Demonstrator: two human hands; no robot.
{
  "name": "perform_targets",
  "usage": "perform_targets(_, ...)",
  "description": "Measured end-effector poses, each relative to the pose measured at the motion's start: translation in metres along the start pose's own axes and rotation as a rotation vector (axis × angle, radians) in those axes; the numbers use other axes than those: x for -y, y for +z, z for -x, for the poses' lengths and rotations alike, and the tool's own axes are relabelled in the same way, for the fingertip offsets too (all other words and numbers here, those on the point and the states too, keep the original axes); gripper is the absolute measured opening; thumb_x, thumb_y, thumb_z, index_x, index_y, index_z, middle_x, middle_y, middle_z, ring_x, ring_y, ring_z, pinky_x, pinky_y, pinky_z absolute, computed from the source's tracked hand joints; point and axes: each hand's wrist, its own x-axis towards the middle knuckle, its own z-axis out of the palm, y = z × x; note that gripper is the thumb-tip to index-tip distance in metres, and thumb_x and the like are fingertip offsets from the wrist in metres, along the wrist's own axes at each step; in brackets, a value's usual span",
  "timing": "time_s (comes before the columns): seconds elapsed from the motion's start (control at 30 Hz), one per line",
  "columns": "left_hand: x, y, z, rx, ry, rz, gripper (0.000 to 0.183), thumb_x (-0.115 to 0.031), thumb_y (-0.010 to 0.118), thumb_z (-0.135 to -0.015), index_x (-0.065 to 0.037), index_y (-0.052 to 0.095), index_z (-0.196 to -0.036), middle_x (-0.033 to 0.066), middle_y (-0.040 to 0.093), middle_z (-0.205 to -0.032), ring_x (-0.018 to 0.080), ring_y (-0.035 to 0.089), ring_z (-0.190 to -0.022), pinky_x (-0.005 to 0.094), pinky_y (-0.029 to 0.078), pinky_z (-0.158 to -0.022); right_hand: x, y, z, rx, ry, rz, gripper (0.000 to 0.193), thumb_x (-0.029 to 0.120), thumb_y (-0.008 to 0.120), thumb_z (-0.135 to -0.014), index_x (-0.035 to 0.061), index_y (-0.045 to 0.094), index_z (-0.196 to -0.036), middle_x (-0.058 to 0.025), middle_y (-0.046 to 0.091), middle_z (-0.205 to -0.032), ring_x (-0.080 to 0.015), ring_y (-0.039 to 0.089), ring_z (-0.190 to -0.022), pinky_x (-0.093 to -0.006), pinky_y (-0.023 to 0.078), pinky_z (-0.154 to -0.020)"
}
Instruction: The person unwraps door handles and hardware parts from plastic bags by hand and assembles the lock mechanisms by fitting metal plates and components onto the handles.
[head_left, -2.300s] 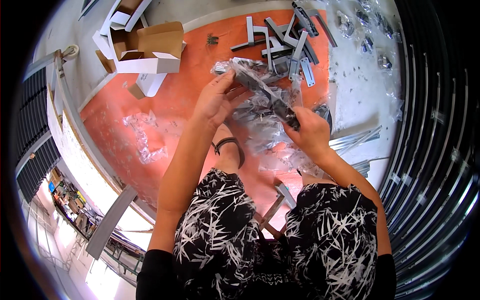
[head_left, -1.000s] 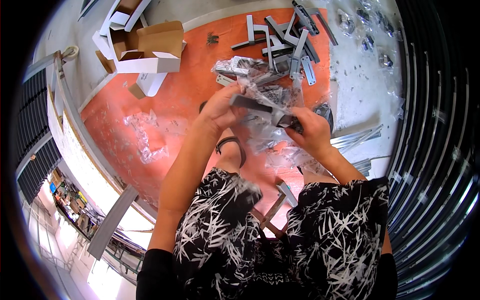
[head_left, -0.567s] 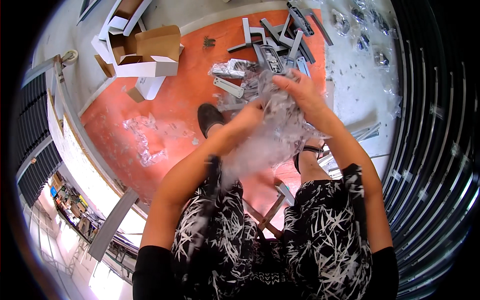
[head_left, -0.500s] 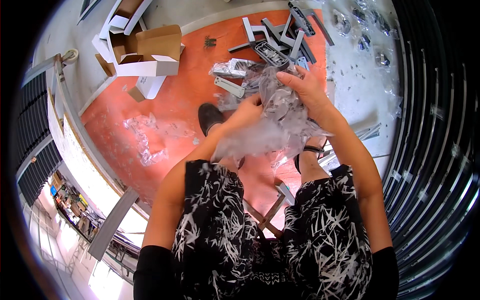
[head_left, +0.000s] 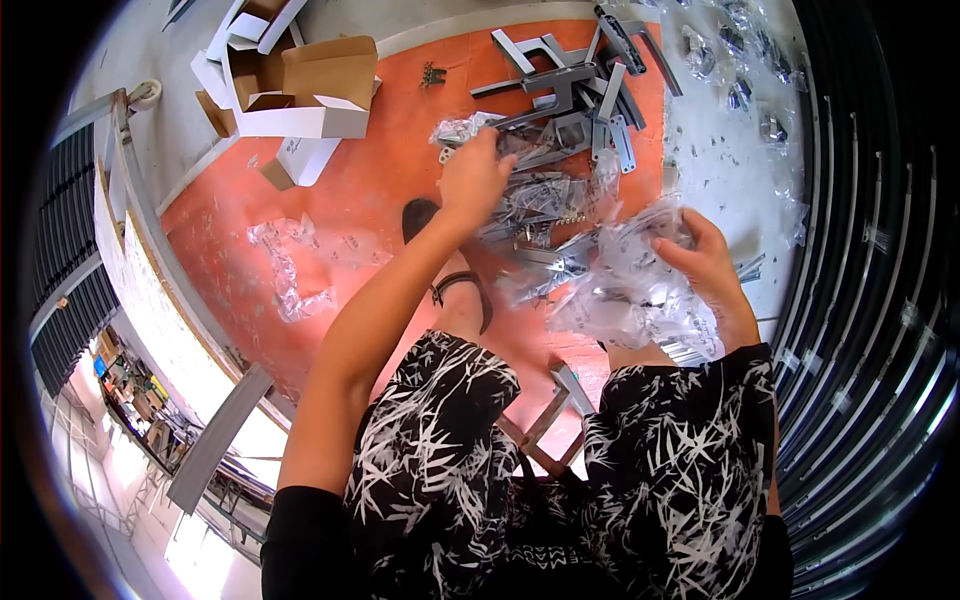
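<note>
Loads of grey lever handles (head_left: 540,83) sit heaped on the orange floor (head_left: 390,130) just past the left hand (head_left: 475,178), which hangs loosely spread, while the right hand (head_left: 706,265) just pinches some crumpled clear plastic wrap (head_left: 635,275).

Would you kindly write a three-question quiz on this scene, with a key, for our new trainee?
1. Which hand holds the large bunch of clear plastic at the right: A, the left; B, the right; C, neither?
2. Fill in the colour: the grey handles lie mostly on a floor patch painted ____.
3. True or false: the open cardboard box stands to the right of the grey handles.

Key: 1. B, the right hand. 2. Orange. 3. False; the cardboard box is to their left.
</note>
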Motion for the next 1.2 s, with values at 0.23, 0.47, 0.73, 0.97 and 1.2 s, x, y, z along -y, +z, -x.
perform_targets(0.23,-0.013,-0.007,-0.001,0.098,-0.035,0.395,0.02,-0.008,0.068,-0.086,0.0,0.058,-0.101,0.0106,0.063,-0.098,0.019,0.058,-0.081,0.032,0.047,-0.072,0.01,0.021,-0.007,-0.056,-0.219,0.248,0.049,0.001,0.055,-0.078,0.0061,0.06,-0.126,-0.0022,0.065,-0.098,-0.0082,0.058,-0.088,-0.0239,0.047,-0.073)
perform_targets(0.47,-0.078,-0.086,0.039,0.201,0.057,0.772,0.012,0.006,0.059,-0.092,0.0,0.059,-0.103,0.0029,0.061,-0.097,0.0115,0.055,-0.085,0.0256,0.046,-0.077,0.046,0.033,0.012,0.035,-0.488,0.638,0.021,0.016,0.077,-0.077,0.0026,0.07,-0.092,-0.0072,0.062,-0.084,-0.0208,0.059,-0.076,-0.0286,0.047,-0.066)
perform_targets(0.73,-0.107,-0.1,0.034,0.514,0.381,0.485,0.018,0.006,0.064,-0.082,-0.001,0.062,-0.099,0.0107,0.062,-0.082,0.0208,0.063,-0.082,0.0296,0.051,-0.075,0.073,0.082,0.015,-0.082,-0.783,0.654,0.026,0.028,0.079,-0.076,0.01,0.065,-0.089,-0.0087,0.062,-0.08,-0.0275,0.063,-0.073,-0.0393,0.051,-0.064)
perform_targets(0.97,-0.078,-0.075,0.035,0.684,-0.026,0.854,0.011,-0.007,0.064,-0.094,0.001,0.062,-0.101,0.0003,0.062,-0.098,0.0088,0.059,-0.091,0.0263,0.052,-0.081,0.055,0.071,0.002,-0.087,-0.784,0.829,0.016,0.021,0.071,-0.08,0.0096,0.061,-0.076,-0.0088,0.058,-0.067,-0.032,0.061,-0.066,-0.0449,0.047,-0.058)
perform_targets(1.2,-0.077,-0.061,0.029,0.748,0.01,0.928,0.017,-0.017,0.063,-0.097,-0.001,0.063,-0.099,-0.0019,0.061,-0.091,0.007,0.055,-0.083,0.0236,0.046,-0.072,0.056,0.071,-0.007,0.079,-0.708,0.85,0.02,0.024,0.07,-0.082,0.0091,0.063,-0.072,-0.0083,0.058,-0.065,-0.0313,0.061,-0.065,-0.0446,0.047,-0.056)
